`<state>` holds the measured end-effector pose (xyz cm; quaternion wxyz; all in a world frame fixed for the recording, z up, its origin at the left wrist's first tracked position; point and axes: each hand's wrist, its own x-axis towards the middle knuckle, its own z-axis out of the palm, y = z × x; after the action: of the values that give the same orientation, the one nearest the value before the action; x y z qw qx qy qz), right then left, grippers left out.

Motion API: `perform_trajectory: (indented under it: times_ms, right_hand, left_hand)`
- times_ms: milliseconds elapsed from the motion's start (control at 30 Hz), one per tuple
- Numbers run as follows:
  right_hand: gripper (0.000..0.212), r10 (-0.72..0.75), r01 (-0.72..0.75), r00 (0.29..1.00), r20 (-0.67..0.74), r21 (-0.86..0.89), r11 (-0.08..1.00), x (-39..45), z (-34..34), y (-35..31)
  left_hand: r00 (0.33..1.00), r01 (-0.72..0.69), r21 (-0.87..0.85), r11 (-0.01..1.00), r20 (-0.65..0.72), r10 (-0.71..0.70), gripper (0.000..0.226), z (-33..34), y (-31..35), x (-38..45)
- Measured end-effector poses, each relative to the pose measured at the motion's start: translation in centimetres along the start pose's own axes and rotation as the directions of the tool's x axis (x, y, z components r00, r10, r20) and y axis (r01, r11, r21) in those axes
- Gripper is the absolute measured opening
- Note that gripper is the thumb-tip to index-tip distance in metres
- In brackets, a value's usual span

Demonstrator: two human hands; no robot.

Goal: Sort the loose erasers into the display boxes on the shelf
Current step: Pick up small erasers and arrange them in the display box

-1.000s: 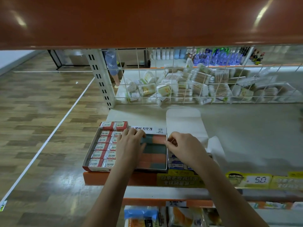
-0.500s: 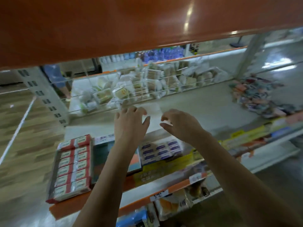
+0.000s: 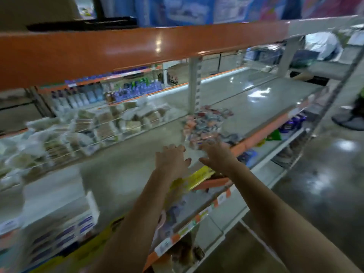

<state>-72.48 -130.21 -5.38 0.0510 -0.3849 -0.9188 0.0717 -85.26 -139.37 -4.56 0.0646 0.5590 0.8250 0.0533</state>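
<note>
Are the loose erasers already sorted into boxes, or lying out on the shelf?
Out: loose erasers lie heaped on the bare shelf.

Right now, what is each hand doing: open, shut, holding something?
Left hand: open, fingers spread, holding nothing.
Right hand: open, empty, reaching toward the blurred heap of small pink and blue loose erasers; contact cannot be told.

Motion blur smears the eraser pile (image 3: pixel 204 125) and the display box (image 3: pixel 59 235), cut off at left.
</note>
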Motion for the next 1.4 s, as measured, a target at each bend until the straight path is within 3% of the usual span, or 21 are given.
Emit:
perform_trajectory:
  times_ms: [133,233,433,567,733,900,1100,1267,1400]
  right_hand:
    - [0.038,0.062,-0.063,0.998,0.016,0.07,0.996,1.0,0.1,6.0]
    - [0.046,0.087,-0.088,0.996,0.012,0.086,0.992,2.4,0.1,9.8]
    - [0.042,0.126,-0.122,0.992,-0.023,0.143,0.982,7.2,-0.7,17.3]
    - [0.043,0.115,-0.115,0.993,0.007,0.112,0.987,12.3,-1.1,21.3]
    - [0.043,0.08,-0.082,0.996,0.028,0.083,0.993,17.6,-1.0,24.6]
    - [0.045,-0.004,-0.002,0.999,0.053,0.099,0.995,21.7,-0.4,26.3]
    - [0.033,-0.167,0.162,0.986,0.028,0.128,0.979,24.7,1.2,28.6]
    - [0.033,-0.361,0.366,0.931,-0.058,0.142,0.92,25.8,1.7,30.8]
    - [0.031,-0.468,0.475,0.879,-0.088,0.239,0.847,26.3,1.4,32.2]
  left_hand:
    - [0.997,-0.058,0.102,0.993,-0.042,0.062,0.056,2.2,4.4,3.9]
    - [0.994,-0.079,0.065,0.995,-0.067,0.083,0.054,3.0,7.0,7.3]
    - [0.976,-0.169,0.018,0.985,-0.139,0.17,0.05,3.1,11.2,15.7]
    - [0.965,-0.137,-0.009,0.991,-0.225,0.131,0.028,2.5,12.6,21.5]
    - [0.967,-0.052,0.084,0.995,-0.243,0.072,0.033,2.9,12.9,27.9]
    - [0.983,0.018,0.179,0.984,-0.183,0.015,0.043,3.8,12.5,31.2]
    - [0.971,0.105,0.091,0.99,-0.225,-0.083,0.04,5.0,13.2,32.3]
    - [0.948,0.216,0.096,0.972,-0.258,-0.185,0.04,5.3,14.4,32.4]
    - [0.934,0.168,-0.041,0.985,-0.313,-0.172,0.034,5.5,14.8,31.7]
